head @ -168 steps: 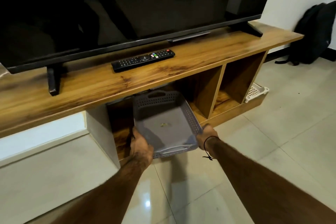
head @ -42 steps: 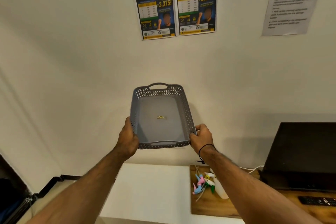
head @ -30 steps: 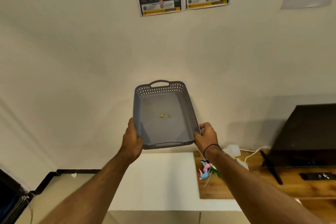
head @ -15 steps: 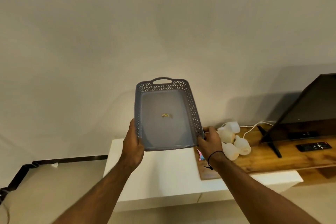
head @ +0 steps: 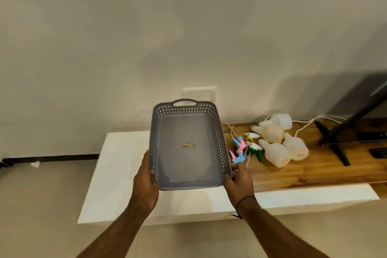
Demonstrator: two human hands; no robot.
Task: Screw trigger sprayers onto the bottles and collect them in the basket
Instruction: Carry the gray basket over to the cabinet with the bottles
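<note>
I hold a grey perforated basket [head: 186, 109] in the air over the white ledge, its inside bare but for a small sticker. My left hand [head: 145, 178] grips its near left corner and my right hand [head: 238, 182] its near right corner. To the right, on the wooden top, several translucent white bottles [head: 274, 153] lie on their sides without caps. Between them and the basket lies a heap of trigger sprayers [head: 243, 148] in pink, blue, green and yellow with thin dip tubes.
The white ledge [head: 117, 174] runs under the basket and joins the wooden TV stand top [head: 314, 172]. A TV foot [head: 333, 144], a white cable and a remote [head: 380, 152] are at the right. A wall switch plate [head: 200, 93] sits behind the basket.
The basket came out of the stand's lower shelf and was carried left. Over the last second the view tilted down, the basket sank toward the ledge, and the bottles and sprayers came into view.
</note>
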